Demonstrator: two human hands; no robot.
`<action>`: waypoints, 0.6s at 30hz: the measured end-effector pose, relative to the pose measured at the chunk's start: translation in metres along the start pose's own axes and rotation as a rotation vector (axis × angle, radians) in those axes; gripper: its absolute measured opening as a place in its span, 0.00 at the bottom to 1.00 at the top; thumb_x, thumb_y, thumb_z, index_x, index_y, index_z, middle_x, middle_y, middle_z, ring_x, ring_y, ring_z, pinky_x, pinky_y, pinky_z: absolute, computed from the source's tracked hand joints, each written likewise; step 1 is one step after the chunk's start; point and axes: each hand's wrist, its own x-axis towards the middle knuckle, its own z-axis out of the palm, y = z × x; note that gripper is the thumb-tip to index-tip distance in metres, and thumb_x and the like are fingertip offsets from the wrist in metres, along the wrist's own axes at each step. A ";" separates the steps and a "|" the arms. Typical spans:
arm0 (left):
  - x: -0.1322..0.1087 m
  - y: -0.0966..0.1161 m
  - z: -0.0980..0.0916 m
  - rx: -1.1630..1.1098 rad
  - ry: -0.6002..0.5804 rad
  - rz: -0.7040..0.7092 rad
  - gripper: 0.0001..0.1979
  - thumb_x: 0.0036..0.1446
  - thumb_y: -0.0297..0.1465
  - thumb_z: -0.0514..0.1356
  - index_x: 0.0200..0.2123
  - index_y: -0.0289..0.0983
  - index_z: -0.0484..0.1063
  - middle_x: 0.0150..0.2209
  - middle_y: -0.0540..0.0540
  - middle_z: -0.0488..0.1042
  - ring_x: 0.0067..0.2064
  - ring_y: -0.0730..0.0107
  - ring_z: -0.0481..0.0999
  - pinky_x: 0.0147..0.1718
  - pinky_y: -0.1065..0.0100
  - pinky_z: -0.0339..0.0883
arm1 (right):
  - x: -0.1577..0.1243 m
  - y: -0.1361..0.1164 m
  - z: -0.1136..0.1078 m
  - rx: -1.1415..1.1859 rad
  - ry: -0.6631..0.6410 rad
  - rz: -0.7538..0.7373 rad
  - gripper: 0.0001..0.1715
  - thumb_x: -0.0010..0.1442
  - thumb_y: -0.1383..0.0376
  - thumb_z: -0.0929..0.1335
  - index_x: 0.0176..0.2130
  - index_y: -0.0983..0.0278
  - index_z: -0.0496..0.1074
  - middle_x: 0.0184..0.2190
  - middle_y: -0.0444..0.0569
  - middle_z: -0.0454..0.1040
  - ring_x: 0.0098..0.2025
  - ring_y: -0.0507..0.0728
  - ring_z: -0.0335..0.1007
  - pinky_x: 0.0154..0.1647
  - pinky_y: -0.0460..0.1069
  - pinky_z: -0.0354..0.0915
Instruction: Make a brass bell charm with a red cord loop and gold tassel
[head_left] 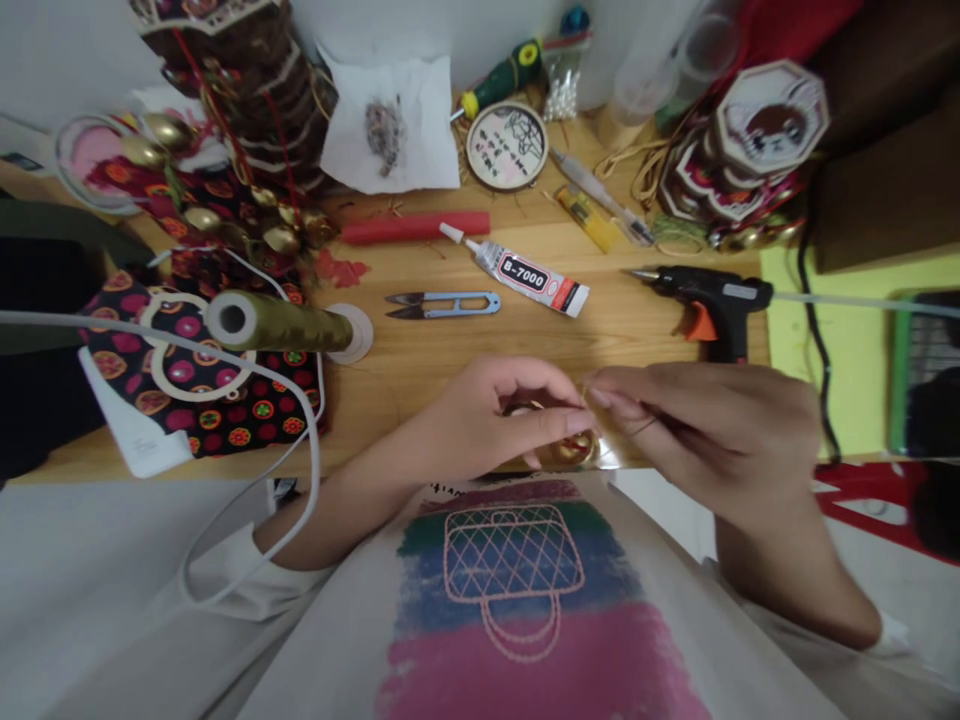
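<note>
Near the table's front edge, my left hand [510,410] is closed, thumb and forefinger brought together. A shiny gold bell [574,448] with some red on it shows just under that thumb, partly hidden by the fingers, which seem to hold it. Close on the right, my right hand [712,425] pinches a thin cord [643,427], a short end of which sticks out below its fingers. The fingertips of both hands nearly meet. Beyond them lie blue-handled thread snips [442,304] and a B-7000 glue tube [525,275].
A black glue gun [705,295] lies right, its cord running over yellow paper [840,370]. A green ribbon roll [285,322] lies left on patterned fabric [202,390]. A white cable [311,450] loops past my left arm. Stacked ornaments [750,150], a screwdriver [502,78] and a red stick [412,227] stand or lie farther back.
</note>
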 end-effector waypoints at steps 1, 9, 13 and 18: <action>0.000 -0.001 0.000 0.002 0.019 0.006 0.06 0.53 0.31 0.62 0.31 0.34 0.73 0.27 0.50 0.74 0.24 0.80 0.71 0.23 0.77 0.69 | 0.001 0.000 0.002 0.023 0.010 0.038 0.11 0.59 0.70 0.67 0.37 0.55 0.76 0.21 0.41 0.76 0.20 0.51 0.69 0.23 0.46 0.62; 0.002 -0.009 -0.007 0.085 0.360 0.155 0.08 0.53 0.36 0.62 0.30 0.37 0.72 0.26 0.52 0.72 0.24 0.78 0.69 0.22 0.76 0.66 | 0.006 0.001 0.041 0.652 -0.018 0.446 0.16 0.63 0.55 0.63 0.29 0.61 0.72 0.23 0.43 0.72 0.26 0.51 0.68 0.25 0.45 0.62; -0.003 -0.009 -0.009 0.268 0.511 0.289 0.07 0.57 0.35 0.59 0.30 0.38 0.73 0.27 0.51 0.73 0.25 0.77 0.67 0.25 0.73 0.63 | 0.019 -0.012 0.056 0.878 0.000 0.540 0.17 0.58 0.52 0.67 0.30 0.62 0.71 0.24 0.42 0.71 0.27 0.51 0.67 0.28 0.45 0.63; -0.010 -0.005 -0.012 0.409 0.627 0.489 0.07 0.59 0.33 0.58 0.32 0.38 0.72 0.29 0.50 0.76 0.31 0.75 0.73 0.32 0.73 0.66 | 0.038 -0.028 0.055 0.956 0.085 0.552 0.19 0.55 0.52 0.69 0.24 0.64 0.69 0.16 0.37 0.55 0.18 0.47 0.49 0.21 0.44 0.54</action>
